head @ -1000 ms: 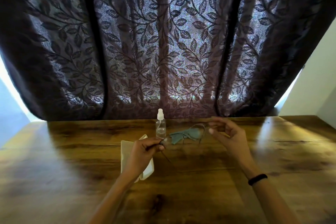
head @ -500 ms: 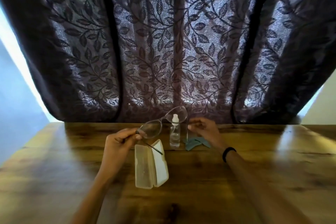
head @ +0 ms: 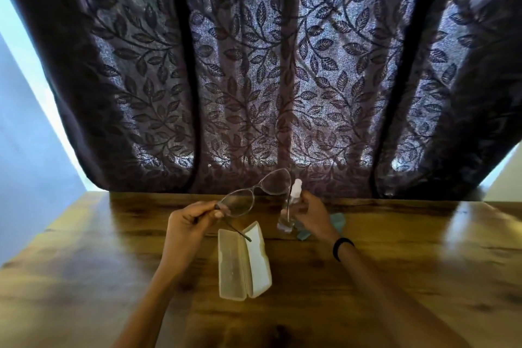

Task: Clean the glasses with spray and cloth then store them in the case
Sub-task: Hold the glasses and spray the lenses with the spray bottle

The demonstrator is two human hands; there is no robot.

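Dark leaf-patterned curtain point(head: 268, 70) backs the wooden table point(head: 395, 277); the open case point(head: 243, 260) lies flat and empty mid-table. Just behind-left of the case, the left hand point(head: 187, 230) pinches the glasses point(head: 255, 192) by one temple hinge, held raised, arms unfolded. Behind-right of the case, the right hand point(head: 309, 213) is closed around the spray bottle point(head: 291, 210), which looks lifted or just leaving the table. The cloth point(head: 336, 220) lies flat beyond that hand, not in use. Judgement: early stage; spraying, wiping and storing all remain. No readable brand or label on bottle, case or frames.
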